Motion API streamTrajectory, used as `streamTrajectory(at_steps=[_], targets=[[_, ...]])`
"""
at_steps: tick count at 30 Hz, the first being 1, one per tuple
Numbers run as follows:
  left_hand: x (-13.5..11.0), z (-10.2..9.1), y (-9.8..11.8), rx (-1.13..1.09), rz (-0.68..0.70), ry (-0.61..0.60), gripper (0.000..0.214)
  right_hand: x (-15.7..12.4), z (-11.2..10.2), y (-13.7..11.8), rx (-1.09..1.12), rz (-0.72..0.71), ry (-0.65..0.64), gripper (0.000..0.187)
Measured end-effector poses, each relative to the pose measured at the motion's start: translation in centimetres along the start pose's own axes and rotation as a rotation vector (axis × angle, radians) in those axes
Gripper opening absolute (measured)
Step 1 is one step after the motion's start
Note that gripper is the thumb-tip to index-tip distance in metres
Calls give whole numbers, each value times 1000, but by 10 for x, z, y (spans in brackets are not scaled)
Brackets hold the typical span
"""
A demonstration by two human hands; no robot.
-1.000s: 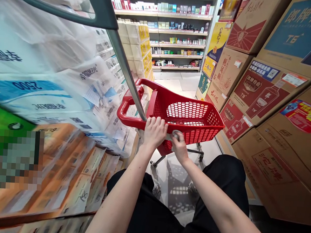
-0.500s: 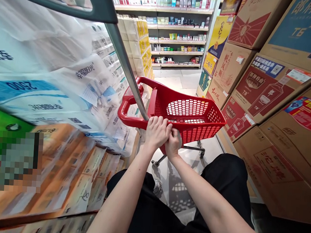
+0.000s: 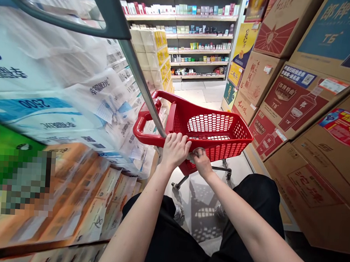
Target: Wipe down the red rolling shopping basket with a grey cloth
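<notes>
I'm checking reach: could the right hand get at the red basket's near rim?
Likely yes: the right hand is just below the near rim; nothing visible covers it right of the left hand.

"How is the red cart [image 3: 218, 144] built?"

"A lattice-walled plastic basket [image 3: 200, 109] is carried on a wheeled metal frame [image 3: 221, 170], stood upright on the floor [image 3: 199, 195]."

"And how is the pale cloth [image 3: 191, 156] placed?"

"It is bunched (much of it is hidden) and held at the basket's near outer side."
</notes>
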State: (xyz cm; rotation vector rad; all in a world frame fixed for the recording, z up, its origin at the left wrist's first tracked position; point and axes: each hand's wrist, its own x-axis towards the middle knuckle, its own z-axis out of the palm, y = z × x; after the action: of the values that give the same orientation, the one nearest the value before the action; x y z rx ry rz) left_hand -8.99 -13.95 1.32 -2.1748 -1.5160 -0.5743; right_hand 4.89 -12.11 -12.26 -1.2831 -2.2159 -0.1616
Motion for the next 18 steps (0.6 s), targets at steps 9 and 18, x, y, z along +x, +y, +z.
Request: streamTrajectory(at_steps=[9, 18], targets=[[4, 4, 5, 15, -13, 15, 36, -17, -53, 95, 178, 415, 368, 26], [4, 2, 10, 20, -36, -2, 30, 51, -78, 0, 320, 167, 282, 30]])
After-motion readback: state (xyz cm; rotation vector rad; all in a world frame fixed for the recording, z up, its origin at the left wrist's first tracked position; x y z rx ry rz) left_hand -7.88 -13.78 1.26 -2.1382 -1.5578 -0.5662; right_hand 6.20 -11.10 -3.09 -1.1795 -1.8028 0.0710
